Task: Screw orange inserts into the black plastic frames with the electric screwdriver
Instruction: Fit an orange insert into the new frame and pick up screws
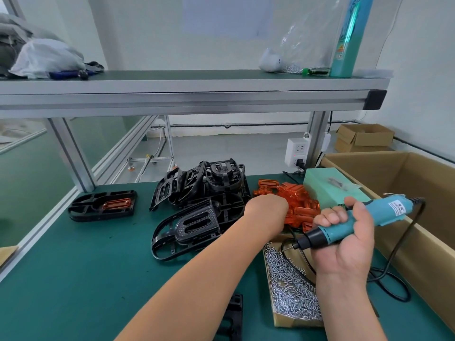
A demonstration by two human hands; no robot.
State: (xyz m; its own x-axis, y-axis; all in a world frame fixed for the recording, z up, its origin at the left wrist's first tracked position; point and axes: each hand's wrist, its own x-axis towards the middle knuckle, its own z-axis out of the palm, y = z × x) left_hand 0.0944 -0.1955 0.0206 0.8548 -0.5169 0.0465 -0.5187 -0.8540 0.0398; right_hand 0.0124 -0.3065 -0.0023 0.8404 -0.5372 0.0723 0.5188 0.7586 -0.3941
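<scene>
Progress looked early. The black frames pile sat far centre with no inserts showing. The orange inserts heap lay just right of it, still big. Only one frame with insert lay far left; screws too small to confirm. Right hand was clenched round the electric screwdriver, bit pointing left above the screw tray. Left hand was at the inserts heap with its fingers hidden, so I couldn't tell if it gripped one.

Room: the green bench was open near-left. The cardboard box walled off the right. The power cord looped near-right, a likely snag.
</scene>
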